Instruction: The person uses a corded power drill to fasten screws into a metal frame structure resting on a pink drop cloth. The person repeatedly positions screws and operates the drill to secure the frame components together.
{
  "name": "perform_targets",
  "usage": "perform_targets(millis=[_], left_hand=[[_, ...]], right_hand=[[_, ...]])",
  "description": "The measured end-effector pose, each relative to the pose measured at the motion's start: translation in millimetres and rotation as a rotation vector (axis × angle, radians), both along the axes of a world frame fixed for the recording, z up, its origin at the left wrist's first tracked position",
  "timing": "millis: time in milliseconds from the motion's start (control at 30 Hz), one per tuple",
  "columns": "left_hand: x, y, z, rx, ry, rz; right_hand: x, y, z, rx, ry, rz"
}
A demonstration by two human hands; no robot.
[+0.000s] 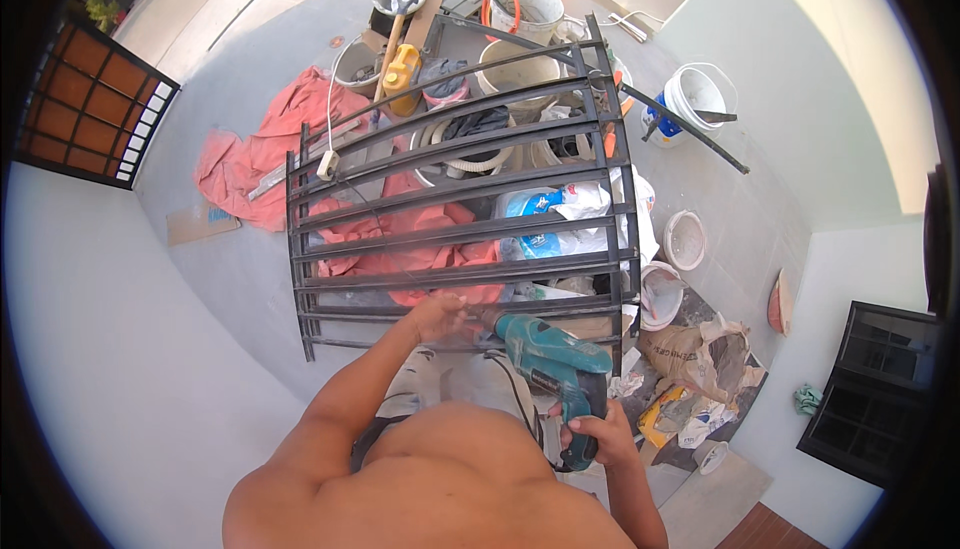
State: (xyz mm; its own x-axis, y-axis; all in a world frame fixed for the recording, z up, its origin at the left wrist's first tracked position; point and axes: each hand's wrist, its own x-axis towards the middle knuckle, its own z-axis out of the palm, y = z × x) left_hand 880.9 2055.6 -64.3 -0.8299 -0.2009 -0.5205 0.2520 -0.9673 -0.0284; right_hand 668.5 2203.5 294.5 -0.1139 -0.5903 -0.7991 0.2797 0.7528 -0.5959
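My right hand [605,433] is wrapped round the grip of a teal and black power drill [555,347]. The drill's front end points up and to the left, toward the lower bars of a black metal rack-like frame [470,186]. Just left of the drill's tip is my left hand [438,317], its fingers drawn together in a pinch. What sits between those fingers, if anything, is too small and blurred to tell. A white plug-like block [328,165] on a cable hangs over the frame's left part.
Behind the frame stand several buckets, a yellow jug [402,79] and a red cloth [270,149]. A white bucket [695,99] is to the right, near a protruding black bar [690,131]. A torn paper sack [700,354] lies at the lower right. Walls rise on both sides.
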Motion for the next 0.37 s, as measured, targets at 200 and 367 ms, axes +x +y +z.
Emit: perform_targets(millis=[200,367], left_hand=[[79,36,-50,0.158,-0.200,0.160],[119,-24,-88,-0.009,-0.501,0.013]], right_hand=[[51,11,-1,0.023,0.055,-0.058],[63,28,-13,0.017,0.137,-0.056]])
